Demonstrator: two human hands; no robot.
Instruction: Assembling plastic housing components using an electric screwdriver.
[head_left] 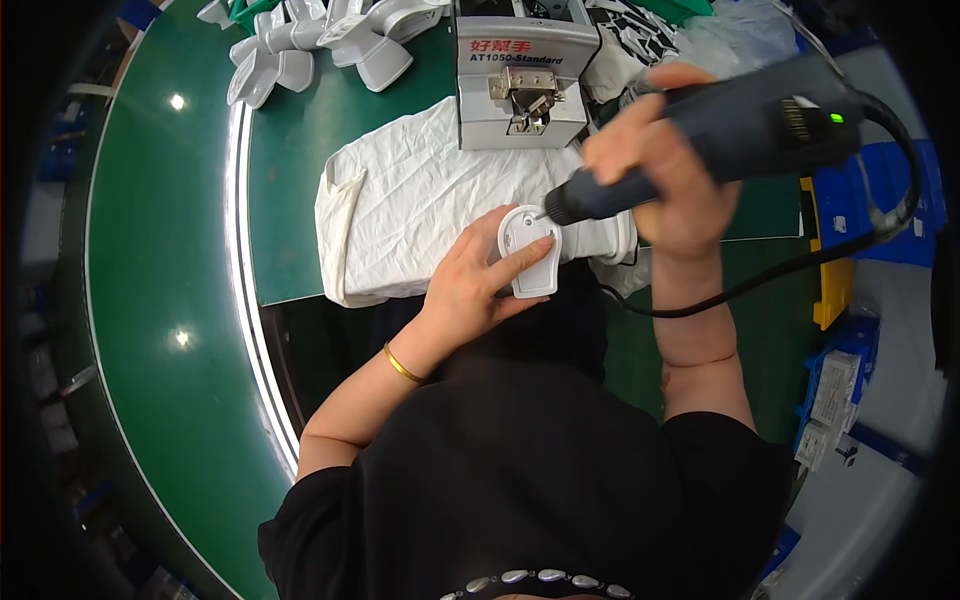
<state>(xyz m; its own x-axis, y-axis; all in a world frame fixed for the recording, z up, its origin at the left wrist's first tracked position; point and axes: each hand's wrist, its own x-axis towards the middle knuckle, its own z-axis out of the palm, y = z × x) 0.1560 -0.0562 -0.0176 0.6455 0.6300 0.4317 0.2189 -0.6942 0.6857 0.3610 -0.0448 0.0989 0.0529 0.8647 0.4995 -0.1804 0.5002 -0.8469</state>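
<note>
A small white plastic housing (530,272), rounded at its far end, is gripped in my left hand (468,275) with its inner side facing up. My left index finger lies across its hollow. In my right hand (665,165) is a dark electric screwdriver (740,135), tilted with its tip toward the left. The bit reaches the far end of the housing near a round screw hole; whether it touches a screw is too small to tell. A green light glows on the screwdriver's rear. Under both hands lies a folded white cloth (420,190) on the table edge.
A grey screw feeder (525,95) stands beyond the cloth. White plastic parts (320,45) are piled at the far left on the green table (170,260). The screwdriver's black cable (770,270) loops down at the right. Blue bins (890,200) stand at the right.
</note>
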